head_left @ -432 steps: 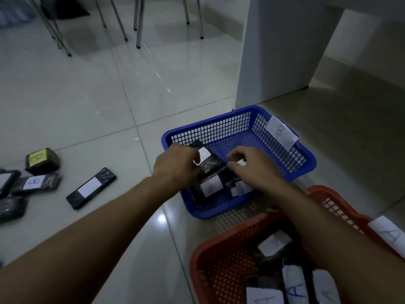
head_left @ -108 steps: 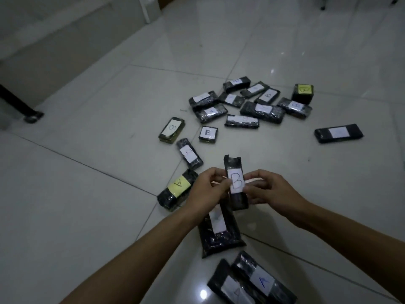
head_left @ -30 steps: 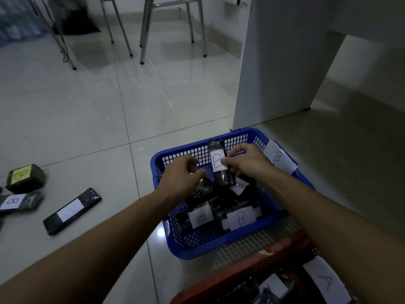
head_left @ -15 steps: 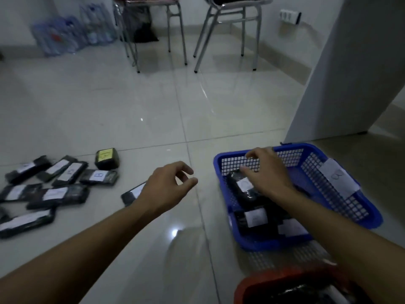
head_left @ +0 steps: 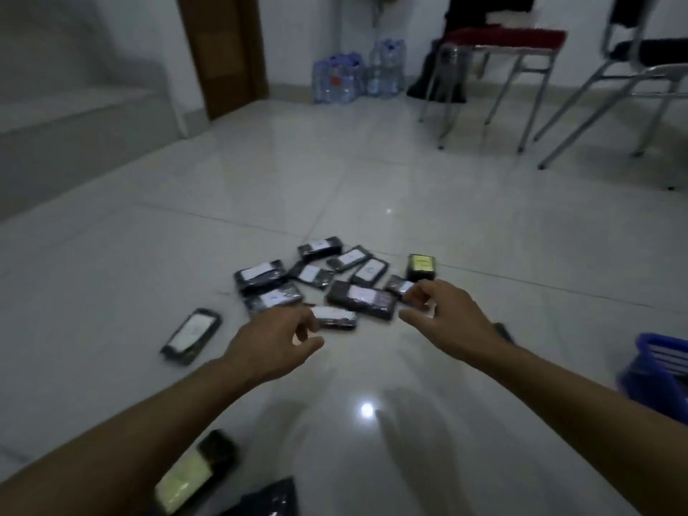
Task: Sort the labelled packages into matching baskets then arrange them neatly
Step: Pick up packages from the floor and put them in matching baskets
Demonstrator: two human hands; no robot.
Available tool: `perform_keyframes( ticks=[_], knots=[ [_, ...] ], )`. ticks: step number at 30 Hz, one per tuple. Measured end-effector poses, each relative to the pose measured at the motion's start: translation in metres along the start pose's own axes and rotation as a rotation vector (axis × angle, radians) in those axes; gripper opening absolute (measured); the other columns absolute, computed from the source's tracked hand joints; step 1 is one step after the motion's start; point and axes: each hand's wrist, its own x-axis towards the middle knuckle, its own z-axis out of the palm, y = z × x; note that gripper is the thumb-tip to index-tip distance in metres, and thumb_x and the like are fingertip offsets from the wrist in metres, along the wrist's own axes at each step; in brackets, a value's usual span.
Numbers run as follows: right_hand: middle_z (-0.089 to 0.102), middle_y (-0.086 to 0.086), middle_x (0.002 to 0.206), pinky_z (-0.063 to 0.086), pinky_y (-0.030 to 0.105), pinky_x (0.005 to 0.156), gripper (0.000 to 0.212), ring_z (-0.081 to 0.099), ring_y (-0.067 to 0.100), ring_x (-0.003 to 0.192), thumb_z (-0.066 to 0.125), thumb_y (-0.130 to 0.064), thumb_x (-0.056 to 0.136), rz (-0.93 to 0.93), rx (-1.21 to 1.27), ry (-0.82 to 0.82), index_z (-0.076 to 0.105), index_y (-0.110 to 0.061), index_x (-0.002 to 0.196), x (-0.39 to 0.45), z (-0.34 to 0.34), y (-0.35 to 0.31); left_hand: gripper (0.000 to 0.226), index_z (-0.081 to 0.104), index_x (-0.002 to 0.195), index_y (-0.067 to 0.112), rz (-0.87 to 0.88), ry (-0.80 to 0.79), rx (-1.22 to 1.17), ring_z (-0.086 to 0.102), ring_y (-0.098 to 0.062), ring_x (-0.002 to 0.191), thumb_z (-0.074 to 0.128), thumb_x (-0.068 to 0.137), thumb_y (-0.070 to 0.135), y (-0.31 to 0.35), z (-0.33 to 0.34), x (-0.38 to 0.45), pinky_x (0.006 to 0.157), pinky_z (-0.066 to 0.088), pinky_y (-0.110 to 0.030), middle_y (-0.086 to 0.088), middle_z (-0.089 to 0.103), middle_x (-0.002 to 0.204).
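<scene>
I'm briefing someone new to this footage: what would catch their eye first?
A cluster of black wrapped packages with white labels lies on the pale tiled floor mid-frame. Both bare hands, left hand and right hand, reach toward it, holding nothing. A blue basket peeks in at the right edge.

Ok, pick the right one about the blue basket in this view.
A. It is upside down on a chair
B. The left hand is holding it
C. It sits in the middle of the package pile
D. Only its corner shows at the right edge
D: only a corner of the blue basket shows at the frame's right edge, apart from the package pile.
</scene>
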Motion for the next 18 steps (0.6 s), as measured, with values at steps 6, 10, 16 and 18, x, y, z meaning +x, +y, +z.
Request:
perform_keyframes(
  ticks=[6,10,16,18],
  knots=[
    [0.058,-0.009,0.102,0.041,0.026,0.075,0.024,0.054,0.009,0.096,0.069,-0.040,0.087,-0.093,-0.060,-0.074,0.060,-0.028,0.106,0.038,0.105,-0.110,0.032,0.059,0.109,0.030,-0.166,0.016,0.052,0.052,-0.008,0.096,0.055,0.088,0.053,-0.119,-0.002,-0.061,0.073,0.042,-0.026,0.011,0.058,0.104],
    [0.058,-0.005,0.120,0.046,0.033,0.088,0.038,0.049,0.015,0.112,0.067,-0.043,0.088,-0.189,-0.179,-0.127,0.058,-0.027,0.121,0.055,0.157,-0.136,0.038,0.057,0.110,0.029,-0.202,0.121,0.054,0.050,-0.010,0.105,0.055,0.085,0.057,-0.152,0.008,-0.068,0.073,0.042,-0.026,0.012,0.056,0.109],
    [0.048,0.002,0.139,0.041,0.043,0.102,0.074,0.039,0.025,0.129,0.069,-0.054,0.079,-0.194,-0.381,-0.306,0.040,-0.024,0.140,0.079,0.220,-0.155,0.050,0.051,0.120,0.023,-0.313,0.209,0.125,0.046,-0.019,0.108,0.057,0.084,0.057,-0.197,0.019,-0.055,0.078,0.047,-0.034,0.003,0.049,0.121],
    [0.042,0.004,0.144,0.038,0.045,0.106,0.084,0.034,0.027,0.134,0.069,-0.058,0.077,-0.193,-0.486,-0.327,0.033,-0.023,0.145,0.084,0.230,-0.153,0.056,0.046,0.125,0.022,-0.376,0.251,0.102,0.046,-0.022,0.109,0.058,0.083,0.057,-0.206,0.023,-0.041,0.081,0.047,-0.037,0.001,0.048,0.123]
  ],
)
